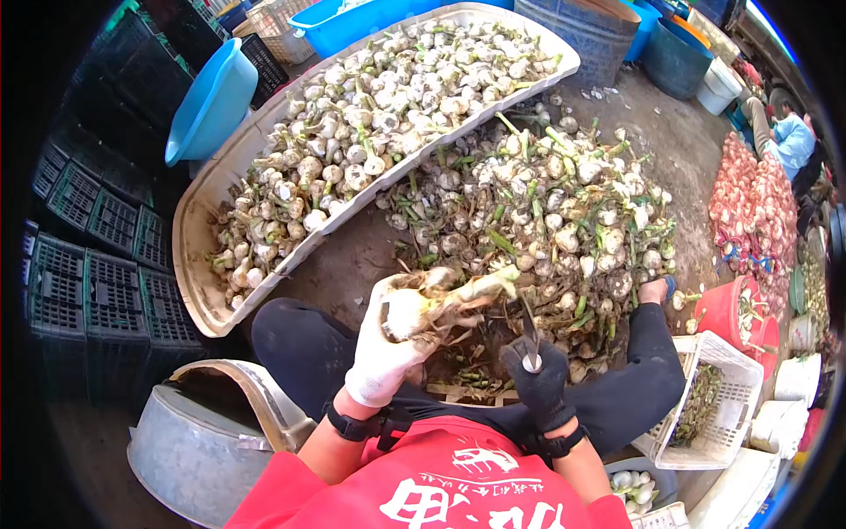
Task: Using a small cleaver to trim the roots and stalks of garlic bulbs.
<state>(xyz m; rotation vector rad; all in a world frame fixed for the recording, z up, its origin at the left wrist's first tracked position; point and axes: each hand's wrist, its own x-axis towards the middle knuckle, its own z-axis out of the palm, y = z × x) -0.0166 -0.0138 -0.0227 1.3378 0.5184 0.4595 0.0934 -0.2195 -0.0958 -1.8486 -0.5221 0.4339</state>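
My left hand (378,364), in a white glove, is closed around a garlic bulb (406,313) whose cut-looking stem points right. Dry leaves and roots hang from it, and another bulb shows just behind. My right hand (543,385), in a black glove, grips a knife (529,325) with its blade pointing away from me. The blade is a little right of the stem's end; whether they touch is hard to tell. Beyond both hands lies a heap of garlic (568,225) with stems and dirt on the ground. Below the hands, trimmings lie near a pale crate edge (456,395).
A long cream tub (188,244) full of garlic stands beyond the heap. Black crates (112,297) are stacked left, near a metal basin (192,449). Right are a white crate (740,403), red buckets (724,307) and net sacks (753,211). Another person (793,142) is far right.
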